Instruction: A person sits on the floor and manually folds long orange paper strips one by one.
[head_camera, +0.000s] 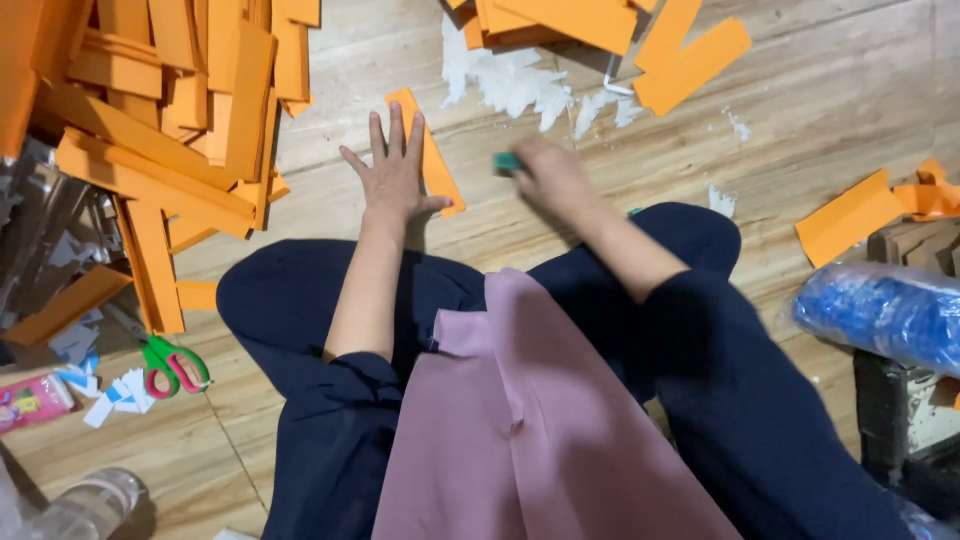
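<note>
A: Far left we see a pile of orange strips (170, 110); our left hand (393, 175) lies flat, fingers spread, released, pressing one orange strip (436, 165) to the floor (820, 110).

B: Just right, our blurred right hand (548, 175) is clenched around a small green object (507, 162).

sleeves: dark navy, pushed up | trousers: dark navy | scarf: mauve-pink

paper strips (180, 110): orange | object in right hand (507, 162): green | scissors (172, 365): green and red handles | floor (830, 110): light wood grain | trousers (300, 310): navy | cloth (520, 420): mauve | bag (885, 310): blue
</note>
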